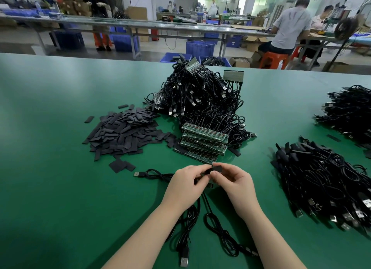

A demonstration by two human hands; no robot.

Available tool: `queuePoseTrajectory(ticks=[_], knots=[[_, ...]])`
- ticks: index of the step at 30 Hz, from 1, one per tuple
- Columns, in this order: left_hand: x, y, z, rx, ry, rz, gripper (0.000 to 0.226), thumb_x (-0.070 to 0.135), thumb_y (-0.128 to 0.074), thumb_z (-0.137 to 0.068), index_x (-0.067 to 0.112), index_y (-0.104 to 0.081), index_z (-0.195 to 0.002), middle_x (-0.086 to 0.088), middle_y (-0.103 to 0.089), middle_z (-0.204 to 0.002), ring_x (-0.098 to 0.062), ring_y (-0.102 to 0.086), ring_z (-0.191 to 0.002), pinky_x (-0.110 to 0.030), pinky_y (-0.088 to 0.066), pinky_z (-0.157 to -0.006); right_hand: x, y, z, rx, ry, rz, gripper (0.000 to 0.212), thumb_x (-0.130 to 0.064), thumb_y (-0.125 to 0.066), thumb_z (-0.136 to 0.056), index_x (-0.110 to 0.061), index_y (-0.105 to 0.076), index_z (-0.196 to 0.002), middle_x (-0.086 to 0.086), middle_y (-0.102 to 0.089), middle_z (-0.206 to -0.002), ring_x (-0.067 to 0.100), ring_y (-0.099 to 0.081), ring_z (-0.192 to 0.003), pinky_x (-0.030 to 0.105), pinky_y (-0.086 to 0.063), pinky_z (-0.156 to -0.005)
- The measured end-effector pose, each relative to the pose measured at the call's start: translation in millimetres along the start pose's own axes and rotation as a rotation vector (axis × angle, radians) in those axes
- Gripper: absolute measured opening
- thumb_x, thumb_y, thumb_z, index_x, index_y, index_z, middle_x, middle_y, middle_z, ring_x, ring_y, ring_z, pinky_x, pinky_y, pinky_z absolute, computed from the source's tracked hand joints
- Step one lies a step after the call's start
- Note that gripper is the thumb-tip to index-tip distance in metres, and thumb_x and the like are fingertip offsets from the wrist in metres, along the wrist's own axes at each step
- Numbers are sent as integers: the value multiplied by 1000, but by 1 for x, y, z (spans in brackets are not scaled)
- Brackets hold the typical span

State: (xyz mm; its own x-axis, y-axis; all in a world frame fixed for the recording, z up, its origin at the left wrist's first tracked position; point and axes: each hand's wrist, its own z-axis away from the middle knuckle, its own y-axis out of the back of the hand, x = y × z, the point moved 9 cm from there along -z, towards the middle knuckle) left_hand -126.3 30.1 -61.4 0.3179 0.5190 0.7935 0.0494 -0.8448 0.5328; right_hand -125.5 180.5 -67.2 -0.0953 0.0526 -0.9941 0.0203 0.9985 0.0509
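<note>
Left hand pinches cable, right hand pinches sleeve. Advise: keep sleeve square, slide fully over cable end.

My left hand and right hand hide most of the small black tube piece pinched between them. The far-right heap of black cables runs off the edge of view.

On the green table — a sleeve pile, a tangled cable heap, stacked circuit boards.
</note>
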Motion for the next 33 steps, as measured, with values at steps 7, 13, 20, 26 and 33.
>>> queuePoseTrajectory(ticks=[7,13,20,26,33], knots=[[-4,5,2,36,37,64,34,31,-65,-86,48,-65,-116,17,-70,-95,5,-62,-88,-14,-49,-77,-1,-3,0,-13,9,30,25,-10,-79,-82,-32,-77,-92,-3,-78,-87,10,-72,-79,17,-54,-72],[-8,3,0,22,67,72,29,24,-69,-86,36,-72,-112,17,-70,-95,6,-63,-86,-17,-53,-81,-1,-3,-2,-7,28,70,30,-11,-78,-83,-40,-77,-89,-5,-77,-86,8,-71,-79,14,-53,-71],[-5,4,-1,10,49,33,27,25,-64,-90,31,-71,-115,12,-72,-105,4,-63,-95,-18,-51,-85,0,-2,-2,-16,38,111,29,-17,-79,-83,-44,-75,-95,0,-75,-81,10,-67,-73,20,-55,-69],[-4,5,-1,36,37,51,23,21,-64,-87,26,-75,-106,19,-71,-96,7,-63,-91,-10,-49,-81,-3,-5,-1,-32,46,101,26,-15,-80,-81,-39,-77,-89,-3,-76,-80,6,-68,-71,17,-53,-67],[-1,4,1,7,16,49,22,32,-62,-87,32,-73,-106,19,-70,-98,4,-63,-90,-22,-53,-81,-4,2,0,32,64,132,21,-16,-81,-80,-37,-78,-77,-4,-75,-73,10,-66,-65,19,-53,-62]])
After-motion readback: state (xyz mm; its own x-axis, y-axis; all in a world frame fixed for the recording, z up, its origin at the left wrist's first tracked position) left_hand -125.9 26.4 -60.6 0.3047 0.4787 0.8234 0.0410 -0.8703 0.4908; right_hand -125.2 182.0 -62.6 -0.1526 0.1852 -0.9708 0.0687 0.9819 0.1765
